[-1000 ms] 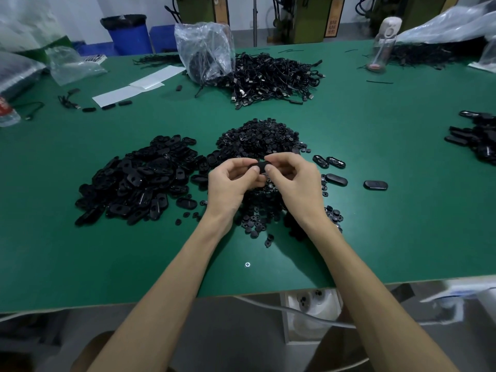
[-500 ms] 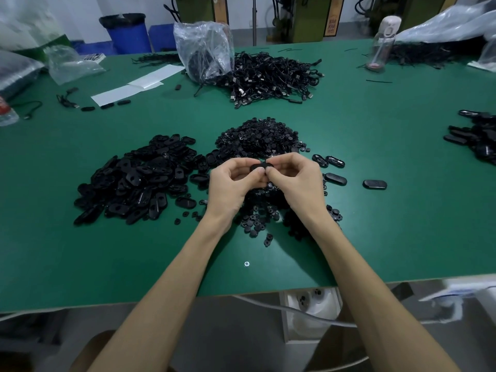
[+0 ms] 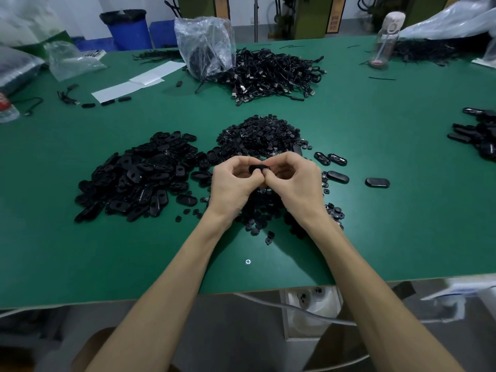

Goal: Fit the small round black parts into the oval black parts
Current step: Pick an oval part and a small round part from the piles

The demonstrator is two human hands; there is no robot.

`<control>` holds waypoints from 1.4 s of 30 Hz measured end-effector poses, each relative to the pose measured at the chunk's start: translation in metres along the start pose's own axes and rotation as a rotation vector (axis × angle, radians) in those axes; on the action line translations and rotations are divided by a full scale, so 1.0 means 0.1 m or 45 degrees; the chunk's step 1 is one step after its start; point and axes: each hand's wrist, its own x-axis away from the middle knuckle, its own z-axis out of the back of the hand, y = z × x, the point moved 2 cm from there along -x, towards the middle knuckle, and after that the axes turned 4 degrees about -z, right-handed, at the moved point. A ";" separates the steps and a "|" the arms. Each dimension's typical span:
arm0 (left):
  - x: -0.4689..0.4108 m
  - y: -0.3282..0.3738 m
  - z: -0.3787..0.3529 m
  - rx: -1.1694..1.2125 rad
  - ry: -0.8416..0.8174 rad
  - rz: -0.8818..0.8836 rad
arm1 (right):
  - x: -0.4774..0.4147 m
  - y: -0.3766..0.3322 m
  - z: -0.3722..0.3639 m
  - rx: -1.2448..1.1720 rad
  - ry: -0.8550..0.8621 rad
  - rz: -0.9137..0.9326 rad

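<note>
Pinching one oval black part (image 3: 258, 167): left hand (image 3: 233, 183), right hand (image 3: 295, 181) together; oval heap (image 3: 139, 175), round-part heap (image 3: 260, 135), four loose ovals (image 3: 377, 182).

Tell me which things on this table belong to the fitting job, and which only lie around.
Job: the oval part pinched by left hand and right hand; oval-part pile; round-part pile.
Lying about: cable heap; plastic bag; bottle; white paper strips.

Left hand (image 3: 233, 183) and right hand (image 3: 295, 181) pinching one oval black part (image 3: 258, 168), above small round parts pile (image 3: 260, 135)
</note>
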 end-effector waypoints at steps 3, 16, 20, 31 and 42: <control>0.00 -0.01 0.01 0.055 -0.014 0.005 | 0.00 0.00 0.01 -0.003 0.005 0.000; -0.02 -0.03 0.04 0.237 -0.066 -0.012 | -0.02 -0.02 0.06 -0.128 0.034 -0.040; -0.02 -0.03 0.04 0.206 -0.066 -0.026 | -0.02 -0.01 0.07 -0.157 0.028 -0.055; 0.00 0.02 0.04 0.203 -0.082 -0.011 | -0.02 -0.01 0.06 -0.168 0.010 -0.082; 0.00 0.04 0.02 0.088 -0.012 -0.065 | -0.03 -0.03 0.07 -0.153 0.068 -0.053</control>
